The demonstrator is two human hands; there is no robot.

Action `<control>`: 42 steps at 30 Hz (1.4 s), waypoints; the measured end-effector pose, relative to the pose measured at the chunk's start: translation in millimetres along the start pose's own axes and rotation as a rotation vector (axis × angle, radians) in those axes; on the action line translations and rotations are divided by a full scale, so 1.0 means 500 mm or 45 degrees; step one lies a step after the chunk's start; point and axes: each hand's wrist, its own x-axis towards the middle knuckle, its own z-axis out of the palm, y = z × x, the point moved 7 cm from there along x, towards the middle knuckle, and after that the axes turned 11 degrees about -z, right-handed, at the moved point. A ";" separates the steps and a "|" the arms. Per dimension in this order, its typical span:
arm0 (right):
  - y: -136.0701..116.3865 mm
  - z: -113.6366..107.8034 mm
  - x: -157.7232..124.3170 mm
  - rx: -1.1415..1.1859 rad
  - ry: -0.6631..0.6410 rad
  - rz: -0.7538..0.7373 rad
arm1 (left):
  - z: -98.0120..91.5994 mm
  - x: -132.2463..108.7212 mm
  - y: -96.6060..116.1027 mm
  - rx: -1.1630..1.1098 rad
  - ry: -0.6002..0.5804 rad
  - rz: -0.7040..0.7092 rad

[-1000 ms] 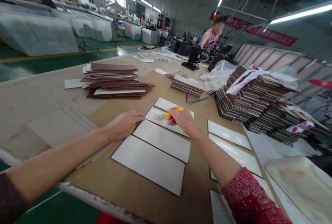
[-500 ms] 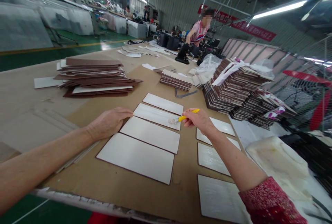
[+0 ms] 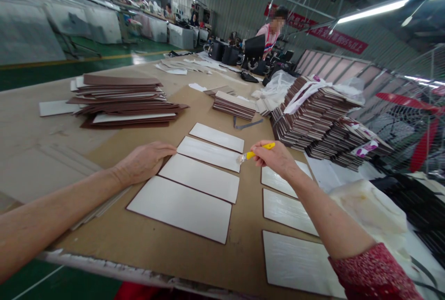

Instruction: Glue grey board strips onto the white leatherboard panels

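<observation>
My right hand [image 3: 273, 157] is closed around the yellow handle of a paintbrush [image 3: 251, 154]. Its bristles touch the right end of a white rectangular panel [image 3: 208, 151], second from the far end of a column of panels. At that panel's left end, my left hand [image 3: 148, 160] has its fingers together, with the fingertips on the corner. One narrow panel [image 3: 217, 137] lies beyond it, and two wider ones, a middle panel [image 3: 200, 177] and a near panel [image 3: 181, 207], lie closer to me. Under my right forearm are more panels [image 3: 290, 207] with shiny, streaky surfaces.
A loose stack of brown and white sheets [image 3: 121, 103] stands at the left. Tall stacks of panels [image 3: 313, 114] rise at the right, with a smaller stack [image 3: 233, 106] between. A co-worker [image 3: 269, 35] stands across the table, near black bags [image 3: 222, 53].
The brush has moved right along the panel to its right end, with my right hand. My left hand keeps its place. Across the table, the co-worker has lifted a black item.
</observation>
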 end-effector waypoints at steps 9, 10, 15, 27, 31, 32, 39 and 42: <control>-0.047 0.125 0.044 0.020 -0.166 -0.052 | -0.006 0.002 0.006 -0.017 -0.002 -0.012; -0.055 0.143 0.052 0.045 -0.173 -0.059 | -0.006 0.002 0.006 -0.015 0.002 -0.004; -0.098 0.230 0.089 0.206 -0.199 -0.101 | -0.011 0.002 0.011 -0.014 0.014 0.014; -0.089 0.223 0.127 0.390 -0.153 -0.071 | -0.009 0.000 0.010 0.005 0.024 0.053; -0.039 0.151 0.096 0.283 -0.099 -0.004 | -0.012 -0.001 0.014 0.012 0.024 0.048; -0.028 0.128 0.086 0.260 -0.080 0.008 | -0.011 -0.001 0.015 0.016 0.018 0.041; -0.030 0.018 0.023 0.287 0.052 -0.006 | -0.025 0.011 0.012 -0.021 0.020 0.018; -0.071 0.033 0.008 0.385 0.069 -0.040 | -0.065 0.015 0.011 0.013 0.001 0.013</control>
